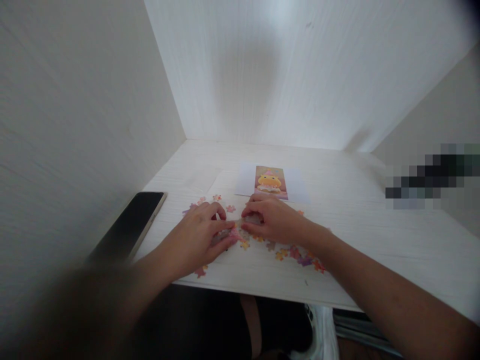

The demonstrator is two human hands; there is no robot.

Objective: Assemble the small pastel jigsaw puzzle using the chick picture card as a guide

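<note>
The head camera looks down at a pale wood-grain worktop (375, 240) set in a white alcove, with walls close on the left and behind.

The left hand (200, 235) lies palm down on the worktop, its fingers (221, 227) curled and pinched toward the thumb on a small part of the jigsaw; what exactly sits between them is too blurred to tell. The right hand (272, 219) faces it from the other side, its fingers (249, 212) bent inward and closed on the same spot, so the two sets of fingertips almost touch. Between them lies a small joined patch of puzzle pieces (237, 231), pinkish, flat on the worktop and partly hidden by both hands.

Loose puzzle pieces (296, 254) in pink, orange and purple are scattered on the worktop around and under the hands, some past the left hand toward the wall, one near the front edge.

Just behind the right hand lies a reference picture (270, 182), a white sheet printed with a yellow cartoon figure on a pink ground. A dark phone (129, 227) lies screen up at the left, by the side wall, well apart from the pieces. A pixelated patch covers part of the right side.
</note>
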